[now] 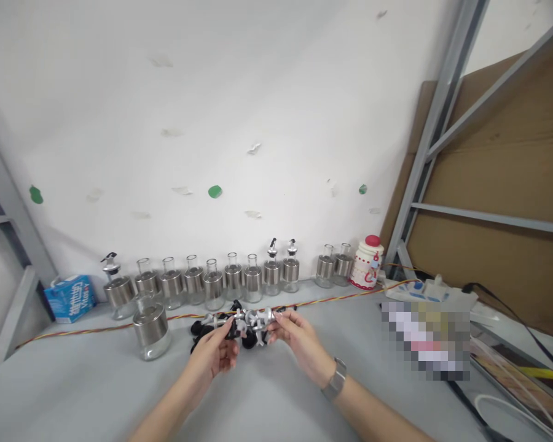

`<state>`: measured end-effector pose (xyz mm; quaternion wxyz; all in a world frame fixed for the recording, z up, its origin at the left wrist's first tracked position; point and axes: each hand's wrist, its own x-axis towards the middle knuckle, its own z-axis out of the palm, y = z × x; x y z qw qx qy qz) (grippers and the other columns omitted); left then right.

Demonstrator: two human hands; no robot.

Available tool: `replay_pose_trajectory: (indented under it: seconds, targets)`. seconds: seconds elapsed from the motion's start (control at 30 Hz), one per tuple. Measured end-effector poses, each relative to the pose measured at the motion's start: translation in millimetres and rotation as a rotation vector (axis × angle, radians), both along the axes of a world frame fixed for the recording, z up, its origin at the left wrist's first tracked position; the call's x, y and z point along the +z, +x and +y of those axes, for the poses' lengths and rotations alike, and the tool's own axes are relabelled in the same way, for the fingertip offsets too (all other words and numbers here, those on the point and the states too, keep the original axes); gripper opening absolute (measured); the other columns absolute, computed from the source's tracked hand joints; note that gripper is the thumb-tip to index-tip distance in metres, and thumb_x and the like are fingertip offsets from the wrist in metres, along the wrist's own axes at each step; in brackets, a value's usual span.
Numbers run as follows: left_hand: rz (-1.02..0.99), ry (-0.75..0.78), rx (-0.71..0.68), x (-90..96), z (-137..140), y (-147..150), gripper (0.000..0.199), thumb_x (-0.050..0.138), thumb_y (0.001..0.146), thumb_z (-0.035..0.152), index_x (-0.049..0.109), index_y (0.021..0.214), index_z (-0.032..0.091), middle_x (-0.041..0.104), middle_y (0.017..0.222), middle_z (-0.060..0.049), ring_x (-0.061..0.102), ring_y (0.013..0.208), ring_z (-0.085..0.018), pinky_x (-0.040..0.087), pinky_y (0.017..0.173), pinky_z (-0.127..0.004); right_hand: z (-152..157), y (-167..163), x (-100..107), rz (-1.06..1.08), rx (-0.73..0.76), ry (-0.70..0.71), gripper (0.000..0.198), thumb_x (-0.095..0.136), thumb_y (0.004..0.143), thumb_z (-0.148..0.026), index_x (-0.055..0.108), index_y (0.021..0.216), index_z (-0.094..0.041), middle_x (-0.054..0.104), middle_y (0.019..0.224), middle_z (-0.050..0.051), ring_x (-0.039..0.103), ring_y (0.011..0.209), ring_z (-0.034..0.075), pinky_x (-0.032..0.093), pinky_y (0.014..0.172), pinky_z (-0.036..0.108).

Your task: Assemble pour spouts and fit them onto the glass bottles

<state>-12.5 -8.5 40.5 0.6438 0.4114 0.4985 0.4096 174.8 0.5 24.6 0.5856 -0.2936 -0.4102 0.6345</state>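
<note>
Several pour spouts (249, 339), silver with black parts, lie in a heap on the grey table. Over that heap my left hand (214, 352) pinches a pour spout by its black end, thumb on top. My right hand (300, 344) has its thumb and fingers closed on the silver part of a pour spout (269, 315). Whether both hands grip the same spout I cannot tell, since the pieces overlap. Left of my hands stands an uncapped glass bottle (151, 325) with a steel band.
Along the wall stand several similar bottles (212, 285); three carry spouts, including the left one (118, 294). A blue carton (71, 299) is at left, a red-topped jar (367, 264) at right. A twisted cable (332, 299) crosses the table. Power strips (435, 293) lie far right.
</note>
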Motion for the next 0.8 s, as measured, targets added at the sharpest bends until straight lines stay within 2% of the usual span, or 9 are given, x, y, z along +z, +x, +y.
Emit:
replay_pose_trajectory:
  seconds: [0.07, 0.17, 0.27, 0.37, 0.47, 0.63, 0.8]
  targets:
    - [-0.03, -0.008, -0.013, -1.0, 0, 0, 0.049, 0.055, 0.065, 0.058, 0.061, 0.076, 0.011, 0.056, 0.055, -0.001, 0.05, 0.041, -0.009, 0.032, 0.041, -0.019, 0, 0, -1, -0.016, 0.011, 0.013, 0.03, 0.068, 0.063, -0.041, 0.054, 0.068, -0.015, 0.066, 0.069, 0.006, 0.061, 0.057, 0.017, 0.045, 0.061, 0.031]
    - [-0.126, 0.027, 0.014, -2.3, 0, 1, 0.045, 0.06, 0.064, 0.051, 0.061, 0.083, 0.009, 0.064, 0.068, -0.007, 0.059, 0.055, -0.013, 0.041, 0.053, -0.021, 1, 0, -3, -0.083, 0.026, 0.036, 0.03, 0.068, 0.063, -0.039, 0.051, 0.07, -0.015, 0.067, 0.07, 0.006, 0.062, 0.053, 0.017, 0.046, 0.061, 0.031]
    - [-0.155, 0.067, 0.06, -5.9, 0, 0, 0.049, 0.059, 0.066, 0.049, 0.057, 0.099, 0.013, 0.068, 0.081, -0.011, 0.064, 0.072, -0.019, 0.044, 0.065, -0.026, -2, -5, -5, -0.174, 0.064, 0.093, 0.031, 0.068, 0.063, -0.038, 0.048, 0.07, -0.016, 0.067, 0.068, 0.004, 0.062, 0.051, 0.017, 0.046, 0.057, 0.03]
    - [-0.145, 0.071, 0.127, -11.9, 1, 1, 0.053, 0.06, 0.065, 0.05, 0.051, 0.106, 0.017, 0.069, 0.082, -0.009, 0.064, 0.082, -0.021, 0.045, 0.073, -0.028, -7, -14, -9, -0.258, 0.074, 0.141, 0.03, 0.067, 0.065, -0.038, 0.047, 0.07, -0.017, 0.066, 0.068, 0.002, 0.061, 0.05, 0.015, 0.047, 0.054, 0.029]
    - [-0.15, 0.088, 0.159, -17.5, 0, 4, 0.048, 0.064, 0.063, 0.046, 0.052, 0.1, 0.017, 0.07, 0.079, -0.007, 0.065, 0.081, -0.022, 0.045, 0.078, -0.031, -11, -21, -11, -0.316, 0.019, 0.159, 0.027, 0.065, 0.067, -0.038, 0.047, 0.07, -0.018, 0.064, 0.067, 0.0, 0.058, 0.051, 0.013, 0.048, 0.053, 0.028]
    - [-0.089, 0.125, 0.09, -20.0, 0, 9, 0.044, 0.066, 0.06, 0.048, 0.056, 0.088, 0.015, 0.069, 0.078, -0.007, 0.065, 0.08, -0.024, 0.045, 0.079, -0.033, -13, -21, -11, -0.343, -0.015, 0.179, 0.028, 0.064, 0.068, -0.039, 0.046, 0.068, -0.018, 0.062, 0.066, 0.0, 0.056, 0.054, 0.013, 0.049, 0.054, 0.027]
    - [0.003, 0.229, -0.007, -17.8, -1, 7, 0.038, 0.058, 0.065, 0.052, 0.055, 0.079, 0.016, 0.066, 0.08, -0.005, 0.063, 0.08, -0.022, 0.045, 0.074, -0.031, -14, -18, -12, -0.441, -0.049, 0.216, 0.025, 0.061, 0.071, -0.038, 0.047, 0.07, -0.017, 0.062, 0.069, 0.002, 0.057, 0.059, 0.014, 0.049, 0.056, 0.027]
